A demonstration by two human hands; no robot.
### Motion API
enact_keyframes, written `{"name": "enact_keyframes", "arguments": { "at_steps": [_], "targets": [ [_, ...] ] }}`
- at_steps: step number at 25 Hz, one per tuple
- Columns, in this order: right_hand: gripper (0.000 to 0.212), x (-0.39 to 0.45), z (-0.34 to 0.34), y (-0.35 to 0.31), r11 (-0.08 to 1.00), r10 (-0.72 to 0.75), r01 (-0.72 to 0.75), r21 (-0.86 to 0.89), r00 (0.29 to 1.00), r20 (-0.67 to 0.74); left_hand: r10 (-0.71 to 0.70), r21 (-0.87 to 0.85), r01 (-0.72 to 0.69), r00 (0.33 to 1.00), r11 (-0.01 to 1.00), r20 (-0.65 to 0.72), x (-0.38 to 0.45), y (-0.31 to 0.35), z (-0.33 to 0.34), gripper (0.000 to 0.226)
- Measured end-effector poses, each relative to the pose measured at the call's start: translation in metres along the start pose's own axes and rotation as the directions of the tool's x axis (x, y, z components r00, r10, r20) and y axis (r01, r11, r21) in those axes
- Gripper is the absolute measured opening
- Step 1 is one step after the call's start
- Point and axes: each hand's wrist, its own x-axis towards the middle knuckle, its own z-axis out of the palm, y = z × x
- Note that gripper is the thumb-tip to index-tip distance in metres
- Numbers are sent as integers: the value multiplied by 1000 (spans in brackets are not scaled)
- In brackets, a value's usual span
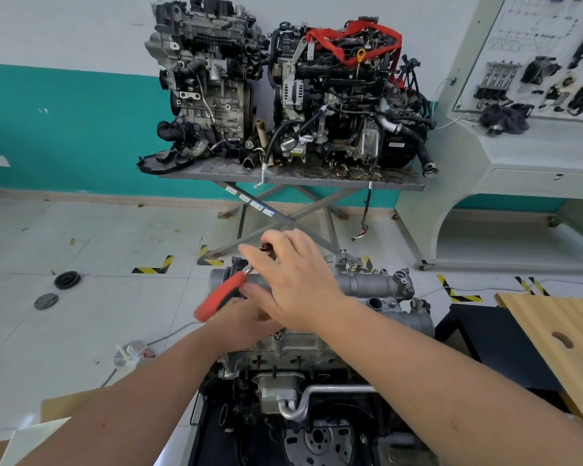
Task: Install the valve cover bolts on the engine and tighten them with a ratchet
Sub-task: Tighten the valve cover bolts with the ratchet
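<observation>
A ratchet (217,299) with a red and black handle slants up to the right over the top of the silver engine (374,285) in front of me. My right hand (297,280) reaches across to the left and covers the ratchet's head, with fingers above the shaft and thumb below it. Something dark shows between its fingertips. My left hand (241,322) lies just under the handle, touching it, and its fingers are hidden beneath my right hand. A small bolt head (277,336) shows on the engine's near edge.
Two other engines (216,79) stand on a grey scissor table (283,178) by the far wall. A white training board cabinet (519,146) is at the right. A wooden board (559,344) lies at the right. Round parts (67,280) and a plastic bag (130,354) lie on the floor.
</observation>
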Motion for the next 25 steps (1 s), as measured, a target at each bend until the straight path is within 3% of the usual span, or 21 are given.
{"name": "enact_keyframes", "arguments": {
  "at_steps": [3,5,7,9,10,11,13,14,16,18,19,21,22,23,24,25],
  "targets": [
    [45,11,-7,0,996,13,-5,-90,996,89,-100,74,95,993,993,62,-3,0,-1,43],
    [37,22,-12,0,989,68,-37,-143,973,218,-110,66,106,991,992,71,-6,3,-4,33],
    [25,34,-15,1,985,172,-154,-79,920,353,-87,39,84,993,996,82,-8,7,-7,25],
    [24,47,-23,5,926,310,-375,46,825,472,-91,23,89,992,996,86,-8,6,-8,22],
    [25,51,-27,6,834,376,-528,159,756,536,-99,19,97,991,995,88,-9,6,-9,21],
    [23,53,-31,8,665,422,-686,295,671,609,-105,17,104,990,994,92,-9,6,-9,20],
    [13,50,-34,7,146,408,-865,480,495,767,-104,5,104,987,995,120,-9,5,-10,18],
    [8,45,-32,4,-100,364,-849,518,453,814,-95,1,96,986,995,137,-9,5,-10,19],
    [7,37,-23,0,-477,375,-668,572,434,819,-84,26,81,985,996,148,-8,4,-10,22],
    [19,32,-14,-4,-684,469,-397,612,404,785,-86,43,81,985,996,150,-6,2,-9,25],
    [24,30,-9,-5,-710,526,-280,646,400,751,-88,52,81,985,995,151,-6,2,-8,26],
    [19,22,-2,-10,-613,625,-227,756,446,641,-75,55,67,987,996,146,-5,0,-6,25],
    [13,16,0,-13,-473,662,-300,828,499,559,-70,53,63,987,997,142,-5,-1,-5,25],
    [15,9,4,-15,-252,684,-402,880,569,456,-69,48,62,988,997,138,-6,1,-6,24],
    [21,2,7,-15,50,688,-466,884,658,307,-64,40,59,988,997,140,-6,1,-6,23],
    [24,-4,13,-12,369,649,-435,821,753,107,-60,28,56,988,998,145,-6,1,-5,23]
  ]
}}
